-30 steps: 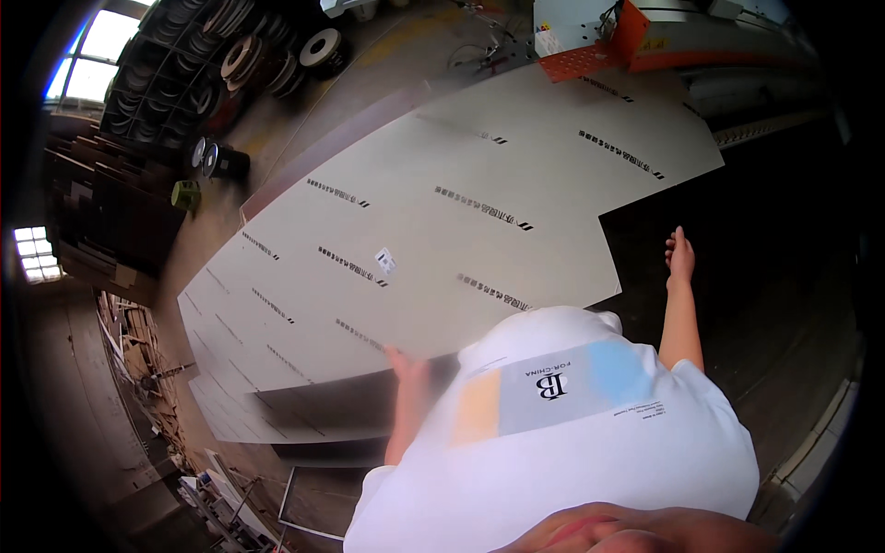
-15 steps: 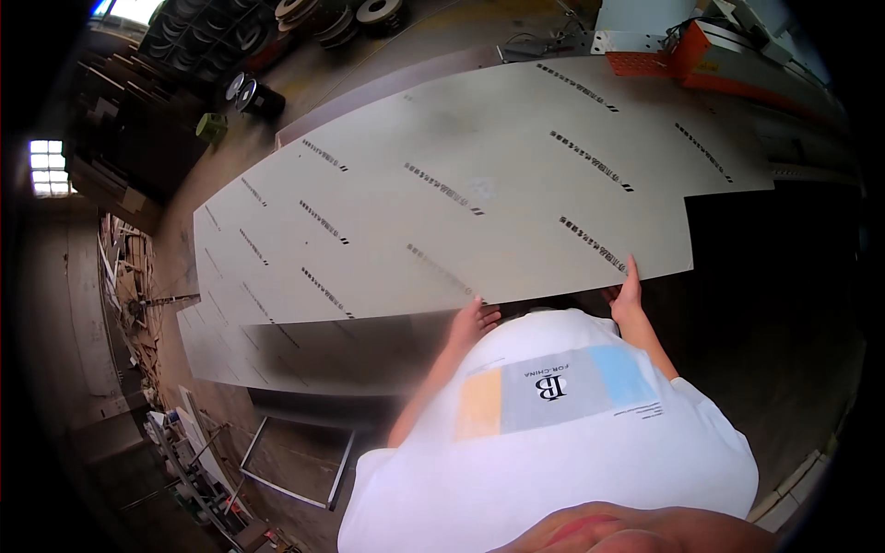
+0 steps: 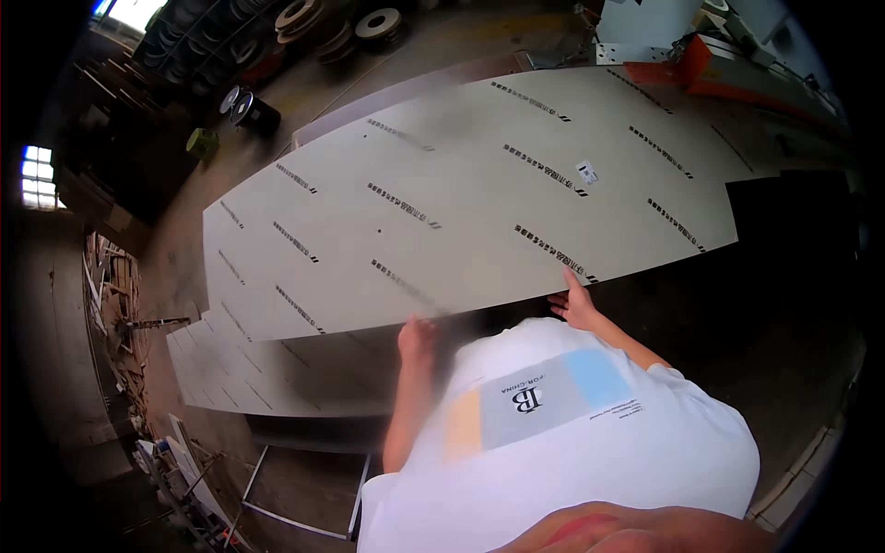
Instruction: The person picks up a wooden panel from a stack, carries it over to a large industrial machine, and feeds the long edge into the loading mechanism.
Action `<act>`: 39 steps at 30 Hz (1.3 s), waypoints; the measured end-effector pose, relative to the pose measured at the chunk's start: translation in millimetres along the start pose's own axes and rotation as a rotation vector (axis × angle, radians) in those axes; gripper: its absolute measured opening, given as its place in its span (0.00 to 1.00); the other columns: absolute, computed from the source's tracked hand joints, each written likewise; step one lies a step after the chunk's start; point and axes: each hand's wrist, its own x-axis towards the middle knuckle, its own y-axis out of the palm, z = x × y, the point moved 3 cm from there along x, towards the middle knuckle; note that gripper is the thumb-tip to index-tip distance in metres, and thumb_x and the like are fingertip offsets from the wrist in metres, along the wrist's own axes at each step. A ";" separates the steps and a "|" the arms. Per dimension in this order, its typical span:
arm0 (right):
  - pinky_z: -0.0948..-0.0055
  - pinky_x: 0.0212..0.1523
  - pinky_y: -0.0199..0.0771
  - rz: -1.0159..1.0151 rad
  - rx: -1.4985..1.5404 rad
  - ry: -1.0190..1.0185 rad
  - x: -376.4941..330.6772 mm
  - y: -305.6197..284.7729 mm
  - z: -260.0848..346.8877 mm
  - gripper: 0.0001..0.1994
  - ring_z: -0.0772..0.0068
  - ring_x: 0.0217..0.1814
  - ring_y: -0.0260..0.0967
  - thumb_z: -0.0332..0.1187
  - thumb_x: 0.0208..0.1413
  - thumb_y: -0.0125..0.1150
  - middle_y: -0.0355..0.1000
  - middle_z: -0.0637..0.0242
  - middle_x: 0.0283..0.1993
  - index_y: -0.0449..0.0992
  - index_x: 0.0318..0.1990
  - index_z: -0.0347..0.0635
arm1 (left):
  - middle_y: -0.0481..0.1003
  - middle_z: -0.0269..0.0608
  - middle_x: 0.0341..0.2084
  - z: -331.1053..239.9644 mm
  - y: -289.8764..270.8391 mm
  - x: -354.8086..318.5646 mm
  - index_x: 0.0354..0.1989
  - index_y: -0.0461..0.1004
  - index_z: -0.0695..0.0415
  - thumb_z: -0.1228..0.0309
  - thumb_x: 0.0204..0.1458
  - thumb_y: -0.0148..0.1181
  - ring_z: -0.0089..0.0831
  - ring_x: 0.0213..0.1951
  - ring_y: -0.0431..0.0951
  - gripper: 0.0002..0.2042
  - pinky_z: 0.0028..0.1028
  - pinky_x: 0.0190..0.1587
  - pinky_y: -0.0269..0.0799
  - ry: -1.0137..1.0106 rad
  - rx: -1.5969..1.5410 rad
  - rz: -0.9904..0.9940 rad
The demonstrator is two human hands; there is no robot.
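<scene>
A large light-grey sheet (image 3: 479,221), covered with rows of dark print and bearing a small white label (image 3: 587,172), stretches across the view in front of me. At its near edge, my right hand (image 3: 579,304) lays its thumb on the top face, with the fingers at and below the edge. Further left, my left hand (image 3: 418,343) is closed like a fist against the same edge; it is somewhat blurred and its fingertips are hidden. Below the sheet's left part lies a second printed sheet (image 3: 207,369), partly covered and shaded.
An orange machine part (image 3: 737,69) stands beyond the far right end. A dark drum (image 3: 255,112), a green bucket (image 3: 201,142) and several reels (image 3: 378,23) are at the far left. A silver metal frame (image 3: 300,523) stands on the floor at lower left.
The sheet and its label have shifted right. Both my hands now sit further left in view, at other spots along the near edge, and the left hand's fingers have curled in.
</scene>
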 end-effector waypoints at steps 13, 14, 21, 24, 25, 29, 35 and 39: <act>0.47 0.60 0.67 0.013 0.175 0.023 2.6 133.5 -75.2 0.35 0.50 0.58 0.68 0.61 0.58 0.57 0.68 0.53 0.58 0.64 0.63 0.45 | 0.63 0.28 0.17 -84.2 -105.4 69.4 0.31 0.68 0.48 0.48 0.59 0.59 0.24 0.21 0.64 0.17 0.28 0.29 0.64 -0.109 -0.042 0.015; 0.47 0.58 0.70 -0.028 0.179 -0.012 4.9 132.3 -76.4 0.34 0.49 0.56 0.70 0.60 0.58 0.58 0.70 0.53 0.56 0.65 0.63 0.45 | 0.62 0.28 0.17 -87.8 -101.5 65.4 0.34 0.68 0.50 0.49 0.60 0.58 0.22 0.21 0.63 0.17 0.25 0.27 0.63 -0.118 -0.025 0.012; 0.55 0.50 0.78 -0.035 0.272 -0.153 -18.6 151.0 -65.8 0.31 0.55 0.52 0.74 0.57 0.62 0.55 0.72 0.55 0.54 0.68 0.59 0.36 | 0.63 0.28 0.19 -91.4 -107.4 67.1 0.39 0.68 0.53 0.51 0.62 0.56 0.20 0.22 0.62 0.17 0.21 0.23 0.62 -0.095 -0.010 0.051; 0.57 0.50 0.79 -0.031 0.334 -0.139 -21.8 148.2 -64.8 0.29 0.57 0.54 0.73 0.54 0.63 0.56 0.72 0.58 0.54 0.68 0.59 0.37 | 0.63 0.29 0.19 -103.7 -87.0 45.6 0.38 0.67 0.53 0.52 0.63 0.55 0.21 0.22 0.63 0.16 0.21 0.23 0.63 -0.149 -0.039 0.033; 0.57 0.50 0.79 -0.068 0.325 -0.148 -23.4 150.2 -62.2 0.29 0.58 0.54 0.73 0.54 0.62 0.56 0.72 0.59 0.53 0.68 0.59 0.38 | 0.62 0.29 0.18 -105.9 -82.3 39.7 0.38 0.68 0.53 0.52 0.63 0.54 0.21 0.22 0.63 0.16 0.21 0.23 0.63 -0.158 -0.063 0.022; 0.61 0.49 0.78 -0.124 0.342 -0.121 -17.1 155.5 -71.4 0.28 0.64 0.52 0.73 0.56 0.61 0.58 0.72 0.64 0.54 0.69 0.59 0.44 | 0.59 0.27 0.15 -110.0 -88.8 37.9 0.31 0.65 0.48 0.54 0.64 0.53 0.19 0.16 0.60 0.14 0.22 0.19 0.60 -0.200 -0.052 0.034; 0.69 0.43 0.75 -0.323 0.383 -0.246 -14.0 180.2 -80.5 0.32 0.69 0.52 0.71 0.63 0.55 0.60 0.71 0.73 0.56 0.70 0.59 0.52 | 0.66 0.32 0.14 -90.2 -111.4 68.5 0.22 0.64 0.53 0.50 0.60 0.58 0.23 0.15 0.65 0.22 0.24 0.19 0.63 -0.189 -0.057 0.111; 0.68 0.48 0.70 -0.357 0.392 -0.171 -14.0 229.1 -105.5 0.34 0.72 0.57 0.66 0.68 0.53 0.55 0.69 0.77 0.58 0.71 0.59 0.56 | 0.70 0.36 0.18 -128.5 -136.8 62.5 0.25 0.68 0.58 0.50 0.61 0.56 0.27 0.19 0.71 0.23 0.28 0.26 0.70 -0.135 0.468 0.362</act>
